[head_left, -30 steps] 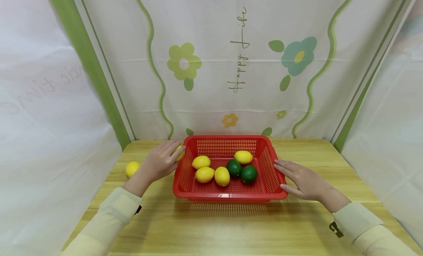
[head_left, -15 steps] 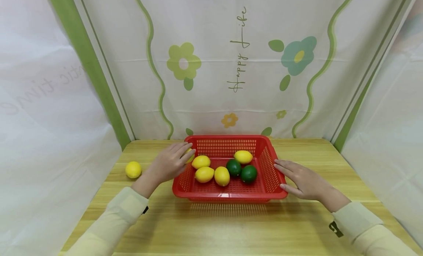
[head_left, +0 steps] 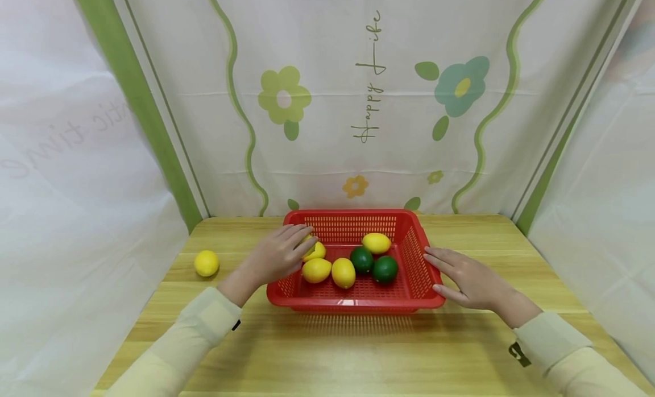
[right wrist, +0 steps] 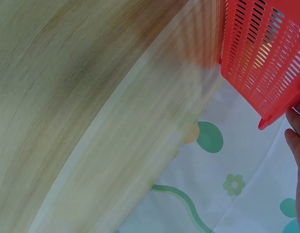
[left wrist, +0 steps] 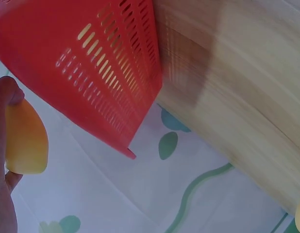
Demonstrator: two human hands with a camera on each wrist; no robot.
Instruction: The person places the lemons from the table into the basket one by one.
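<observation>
My left hand (head_left: 276,256) holds a yellow lemon (left wrist: 27,138) above the left part of a red slotted plastic basket (head_left: 353,304). In the head view its fingers hide most of that lemon. Thumb and fingertips pinch the fruit in the left wrist view. Several lemons (head_left: 344,273) lie inside the basket, along with two dark green lime-like fruits (head_left: 385,269). My right hand (head_left: 473,280) rests its straight fingers against the basket's right rim. The right wrist view shows only part of that hand, touching the red rim.
One more lemon (head_left: 207,263) lies on the wooden table (head_left: 338,357), left of the basket. A white flowered cloth (head_left: 327,152) hangs behind the table's back edge, and pale sheets (head_left: 77,215) stand on both sides.
My left hand has carried its lemon rightward, from outside the basket's left rim to over the inside. The loose lemon on the table is now fully uncovered. My right hand stays put.
</observation>
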